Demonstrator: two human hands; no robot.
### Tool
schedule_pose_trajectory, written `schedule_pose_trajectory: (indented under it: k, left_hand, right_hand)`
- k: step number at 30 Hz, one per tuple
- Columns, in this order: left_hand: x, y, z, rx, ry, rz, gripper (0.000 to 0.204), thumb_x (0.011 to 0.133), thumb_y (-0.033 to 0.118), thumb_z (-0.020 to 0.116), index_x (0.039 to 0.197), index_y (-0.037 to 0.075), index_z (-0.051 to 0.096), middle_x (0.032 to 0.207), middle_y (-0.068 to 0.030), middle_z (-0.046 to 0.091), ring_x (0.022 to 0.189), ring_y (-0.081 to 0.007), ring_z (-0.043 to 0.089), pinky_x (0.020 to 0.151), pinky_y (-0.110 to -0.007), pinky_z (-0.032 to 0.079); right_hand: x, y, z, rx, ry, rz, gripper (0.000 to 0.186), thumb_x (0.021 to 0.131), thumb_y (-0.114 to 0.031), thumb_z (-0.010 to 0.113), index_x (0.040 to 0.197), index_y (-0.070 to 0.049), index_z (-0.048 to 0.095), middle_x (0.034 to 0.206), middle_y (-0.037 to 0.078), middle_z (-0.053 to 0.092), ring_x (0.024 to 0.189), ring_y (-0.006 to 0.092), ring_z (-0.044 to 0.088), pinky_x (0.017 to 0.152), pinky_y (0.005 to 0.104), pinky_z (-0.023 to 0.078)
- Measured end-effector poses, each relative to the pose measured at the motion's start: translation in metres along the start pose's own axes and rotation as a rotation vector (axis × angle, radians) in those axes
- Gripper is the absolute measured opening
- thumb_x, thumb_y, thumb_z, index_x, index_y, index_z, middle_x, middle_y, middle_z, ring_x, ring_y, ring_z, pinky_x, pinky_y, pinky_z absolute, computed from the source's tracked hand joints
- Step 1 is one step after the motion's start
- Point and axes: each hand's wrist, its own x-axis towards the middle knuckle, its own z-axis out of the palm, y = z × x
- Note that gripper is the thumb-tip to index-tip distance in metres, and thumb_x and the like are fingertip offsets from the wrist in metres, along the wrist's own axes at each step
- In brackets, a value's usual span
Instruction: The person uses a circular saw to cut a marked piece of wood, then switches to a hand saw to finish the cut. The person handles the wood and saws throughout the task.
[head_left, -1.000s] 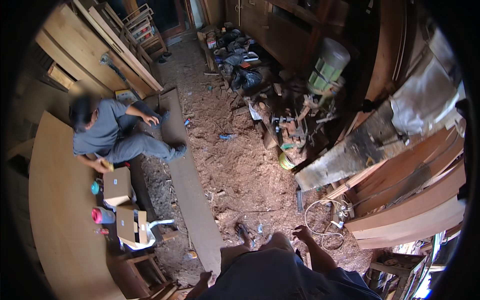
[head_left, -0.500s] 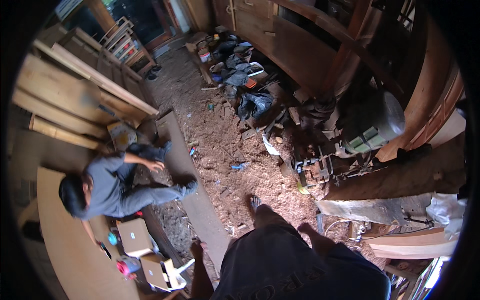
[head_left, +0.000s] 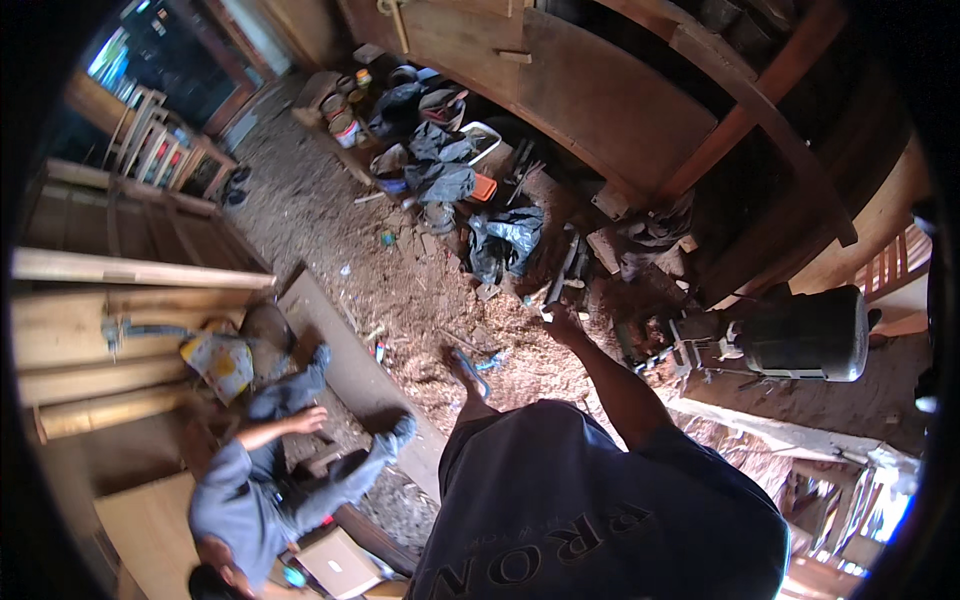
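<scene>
My right arm stretches forward over the shavings-covered floor, and my right hand (head_left: 565, 328) is at its end with the fingers closed together. A small pale bit shows at the fingertips. Just beyond them lies a long dark piece with a pale edge (head_left: 568, 268); whether the hand grips it cannot be made out. To the left of it is a crumpled black plastic bag (head_left: 505, 240). A dark cylindrical motor (head_left: 800, 335) on a metal frame stands to the right of my forearm. My left hand is out of the picture.
A co-worker in grey (head_left: 235, 500) sits at the left beside a long board (head_left: 350, 360) and a cardboard box (head_left: 340, 565). Tins, bags and an orange item (head_left: 483, 188) lie along the wooden cabinet (head_left: 600, 100). My sandalled foot (head_left: 472, 375) stands ahead.
My right arm has reached forward from beside my body to the clutter near the motor. My left hand has gone out of view. My view has shifted, and a foot has stepped forward.
</scene>
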Motion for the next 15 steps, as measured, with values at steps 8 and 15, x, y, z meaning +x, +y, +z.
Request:
schedule_pose_trajectory:
  k: [8, 15]
  left_hand:
    - [0.207, 0.251, -0.129, -0.429, 0.099, 0.106, 0.043, 0.097, 0.03, 0.056, 0.133, 0.008, 0.046, 0.131, -0.0246, 0.051, 0.112, -0.0412, 0.056, 0.098, -0.053, 0.048]
    - [0.292, 0.399, -0.212, -0.418, -0.004, 0.006, 0.051, 0.097, 0.03, 0.057, 0.142, 0.01, 0.04, 0.143, -0.0268, 0.044, 0.124, -0.0441, 0.05, 0.106, -0.055, 0.042]
  right_hand:
    - [0.077, -0.014, 0.045, 0.237, -0.17, 0.424, 0.027, 0.083, -0.031, 0.075, 0.083, -0.004, 0.072, 0.089, 0.015, 0.073, 0.076, 0.0276, 0.07, 0.072, 0.0461, 0.058]
    - [0.276, -0.003, 0.02, 0.423, 0.03, 0.475, 0.035, 0.09, -0.038, 0.062, 0.085, -0.006, 0.074, 0.077, 0.011, 0.074, 0.069, 0.0225, 0.074, 0.06, 0.0402, 0.058]
